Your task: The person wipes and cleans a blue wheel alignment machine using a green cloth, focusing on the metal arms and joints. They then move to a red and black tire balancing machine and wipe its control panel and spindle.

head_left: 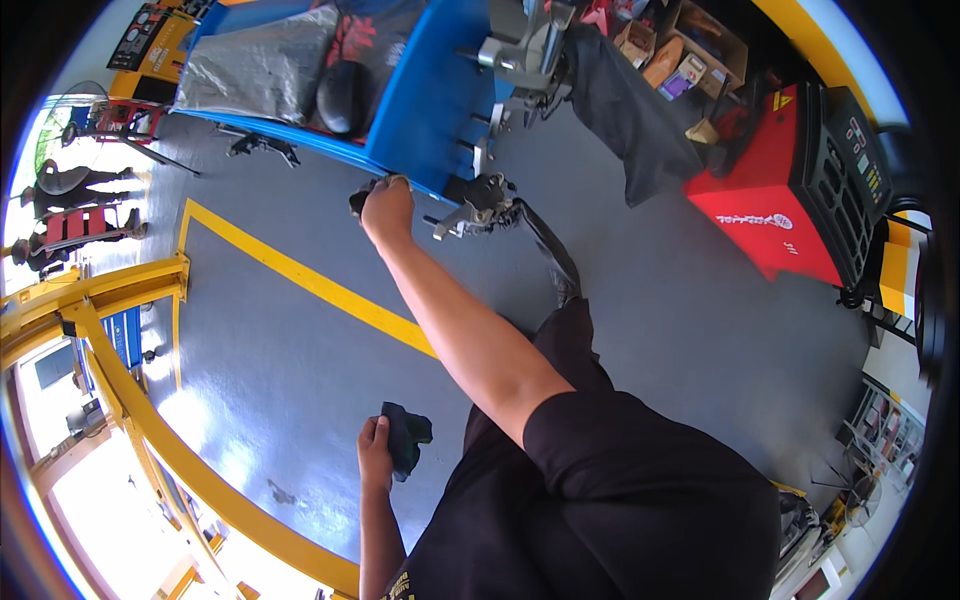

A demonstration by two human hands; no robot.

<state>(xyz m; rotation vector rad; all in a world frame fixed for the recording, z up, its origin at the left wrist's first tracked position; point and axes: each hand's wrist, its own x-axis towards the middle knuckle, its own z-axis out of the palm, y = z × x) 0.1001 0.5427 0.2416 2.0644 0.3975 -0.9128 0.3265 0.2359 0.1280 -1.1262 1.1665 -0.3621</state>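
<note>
the left hand [375,452] grips a dark cloth [407,437] at six o'clock; it looks soft, light, best pinched by a fold. the right hand [385,208] closes on something dark at the blue machine [425,110], twelve o'clock.

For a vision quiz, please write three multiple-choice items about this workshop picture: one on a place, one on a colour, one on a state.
1. Where is the right hand?
A. at the lower edge of the blue machine
B. on the red machine
C. on the floor

2. What colour is the floor line?
A. white
B. yellow
C. green

3. The left hand is:
A. empty
B. flat on the floor
C. closed on a dark cloth

Answers: 1 A, the hand reaches the blue edge; 2 B, the stripe is yellow; 3 C, fingers grip the cloth.
</note>
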